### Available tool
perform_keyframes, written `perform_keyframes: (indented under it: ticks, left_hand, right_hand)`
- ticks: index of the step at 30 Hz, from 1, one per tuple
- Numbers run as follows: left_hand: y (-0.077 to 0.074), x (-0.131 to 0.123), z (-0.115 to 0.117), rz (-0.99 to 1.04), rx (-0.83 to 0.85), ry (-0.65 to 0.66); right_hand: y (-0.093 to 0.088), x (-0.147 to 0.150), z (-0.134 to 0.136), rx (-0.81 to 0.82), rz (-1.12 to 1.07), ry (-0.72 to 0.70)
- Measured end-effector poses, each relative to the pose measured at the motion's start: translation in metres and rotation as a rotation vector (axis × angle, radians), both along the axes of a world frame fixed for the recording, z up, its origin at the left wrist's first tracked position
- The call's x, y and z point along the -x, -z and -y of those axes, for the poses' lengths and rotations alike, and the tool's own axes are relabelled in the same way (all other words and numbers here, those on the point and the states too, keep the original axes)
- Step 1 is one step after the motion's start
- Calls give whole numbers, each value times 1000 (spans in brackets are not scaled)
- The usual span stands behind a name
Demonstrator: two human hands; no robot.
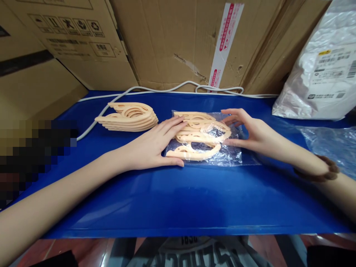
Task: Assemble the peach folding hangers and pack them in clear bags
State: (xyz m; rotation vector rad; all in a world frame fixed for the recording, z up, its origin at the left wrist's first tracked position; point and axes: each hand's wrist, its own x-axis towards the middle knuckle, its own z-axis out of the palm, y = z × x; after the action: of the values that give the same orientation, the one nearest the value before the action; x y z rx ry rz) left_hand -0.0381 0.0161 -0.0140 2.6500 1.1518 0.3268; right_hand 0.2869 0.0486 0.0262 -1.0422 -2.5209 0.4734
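A clear plastic bag (236, 157) lies flat on the blue table, with several beige curved pieces (194, 139) inside. These pieces have long arms and oval cutouts; their exact kind I cannot tell. My left hand (151, 144) rests flat on the bag's left end, fingers stretched out and thumb apart along the near edge. At the right end is my right hand (250, 129), its thumb and fingers spread around the ends of the pieces, touching the bag. Left of the bag stands a neat stack of the same beige pieces (128, 118), which neither hand holds.
The blue table (178, 200) ends at a near edge close to my body. Cardboard boxes (172, 40) wall off the back and left. A white cable (167, 91) runs along the back. At right are a white labelled parcel bag (319, 74) and clear plastic film (330, 144).
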Motion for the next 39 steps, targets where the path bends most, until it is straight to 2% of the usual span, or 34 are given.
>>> perform_keyframes:
  ticks: [7,16,23,28,35,39]
  left_hand:
    - [0,-1,0,-6,-37,16]
    - [1,-2,-2,6,-83,37]
    - [2,-2,-2,-18,-115,56]
    - [0,-2,-2,35,-44,56]
    - [1,-7,-3,184,-9,-73]
    - [3,-8,-6,240,-12,-89]
  right_hand:
    - [0,-8,-7,104,-99,55]
    - [18,13,3,-10,-177,127]
    - [20,12,0,37,-256,106]
    - [23,15,0,20,-280,86]
    - [24,19,1,-25,-269,107]
    - [25,21,-1,-34,-270,128]
